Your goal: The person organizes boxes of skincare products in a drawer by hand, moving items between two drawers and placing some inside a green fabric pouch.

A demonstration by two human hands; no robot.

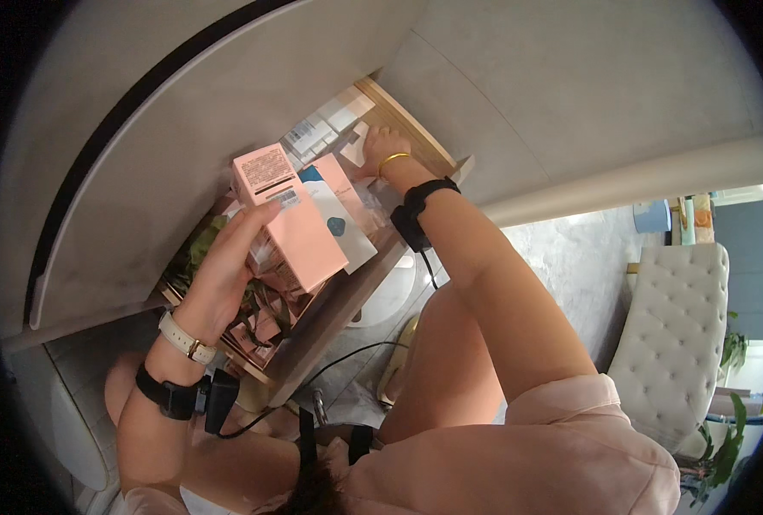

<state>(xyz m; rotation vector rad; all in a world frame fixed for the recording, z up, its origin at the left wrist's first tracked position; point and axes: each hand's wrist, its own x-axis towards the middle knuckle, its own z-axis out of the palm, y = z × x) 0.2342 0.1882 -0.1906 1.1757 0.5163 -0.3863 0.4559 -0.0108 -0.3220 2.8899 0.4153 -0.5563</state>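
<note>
Head view looks down into an open wooden drawer (416, 129) that runs from the lower left toward the upper centre of the frame, packed with small cartons. Left hand (227, 266), at centre left, is curled around a tall pink box (291, 219), fingers along its near side and the index fingertip resting by the label near its top; the box is lifted and tilted above the drawer's contents. Just right of it lies a white box with a blue mark (339, 221), with another pink carton beside that. Right hand (380, 146), in the upper centre, reaches deep into the far end of the drawer with fingers bent down onto the small white boxes (326, 127) there; whether it grips one I cannot tell. A cream tufted chair (678, 335) stands at the right edge.
</note>
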